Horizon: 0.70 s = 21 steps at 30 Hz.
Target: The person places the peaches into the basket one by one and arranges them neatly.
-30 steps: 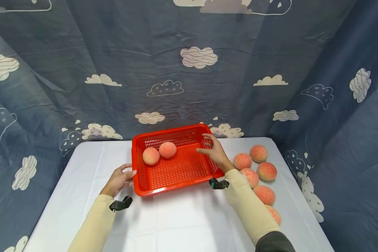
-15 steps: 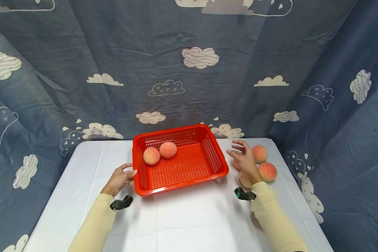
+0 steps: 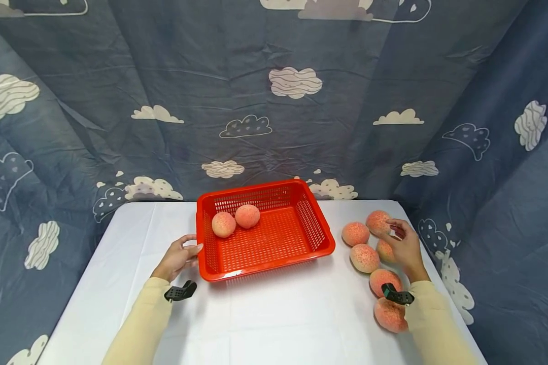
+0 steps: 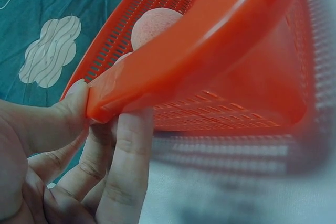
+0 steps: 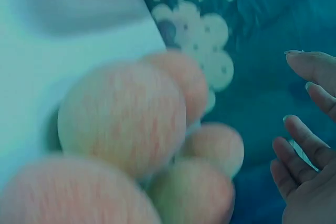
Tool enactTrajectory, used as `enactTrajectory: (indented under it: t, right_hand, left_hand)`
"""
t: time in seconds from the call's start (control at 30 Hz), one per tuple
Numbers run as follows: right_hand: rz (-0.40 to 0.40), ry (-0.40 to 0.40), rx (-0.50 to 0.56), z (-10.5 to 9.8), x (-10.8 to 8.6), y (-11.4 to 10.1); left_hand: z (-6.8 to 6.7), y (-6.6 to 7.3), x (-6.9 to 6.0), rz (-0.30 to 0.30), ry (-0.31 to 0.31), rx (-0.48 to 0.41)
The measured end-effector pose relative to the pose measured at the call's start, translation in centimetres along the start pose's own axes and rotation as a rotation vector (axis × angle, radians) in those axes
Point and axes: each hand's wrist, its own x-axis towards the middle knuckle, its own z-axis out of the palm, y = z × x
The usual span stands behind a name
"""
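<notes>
My left hand (image 3: 175, 258) holds the left rim of a red plastic basket (image 3: 260, 251). In the left wrist view, the thumb lies against the rim (image 4: 173, 72) and the fingers are beneath it. Two pinkish-orange peaches, one at the left (image 3: 223, 224) and one beside it (image 3: 247, 216), sit in the basket. At the right, my right hand (image 3: 404, 248) is over a group of loose peaches, partly covering one peach (image 3: 385, 250). The right wrist view shows the fingers (image 5: 302, 140) spread and apart from the peaches (image 5: 123, 119), holding nothing.
Several peaches stand in a cluster, among them a front one (image 3: 389, 315) partly behind the right wrist. A white cloth covers the table (image 3: 265, 314). A dark blue curtain (image 3: 329, 132) with cloud prints hangs behind and at the sides.
My right hand has left the basket's right side and moved right, over the peaches. The left hand keeps its hold on the rim, and the basket stays in place.
</notes>
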Motion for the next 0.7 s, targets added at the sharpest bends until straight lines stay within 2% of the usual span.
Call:
enactTrajectory:
  t: [0.1, 0.17, 0.23, 0.3, 0.4, 0.57, 0.7]
  right_hand:
    - [0.017, 0.064, 0.015, -1.0, 0.3, 2.7]
    - [0.020, 0.075, 0.007, -1.8, 0.8, 4.9]
    - [0.038, 0.089, -0.012, -2.4, 1.8, 8.0]
    - [0.074, 0.088, -0.044, -3.0, 2.7, 10.5]
    - [0.154, 0.082, -0.080, -3.5, 3.7, 13.3]
    - [0.258, 0.021, -0.053, -3.5, 3.6, 14.0]
    - [0.290, -0.017, -0.007, -3.1, 3.3, 13.9]
  left_hand:
    - [0.1, 0.0, 0.0, 0.000, -0.002, -0.001]
    - [0.1, 0.0, 0.0, 0.001, -0.005, 0.001]
    - [0.0, 0.1, 0.0, 0.002, -0.006, 0.002]
    - [0.0, 0.1, 0.0, 0.000, -0.007, 0.001]
    - [0.0, 0.1, 0.0, -0.005, -0.009, -0.003]
    - [0.0, 0.0, 0.0, -0.010, -0.005, -0.007]
    - [0.0, 0.0, 0.0, -0.007, -0.001, -0.003]
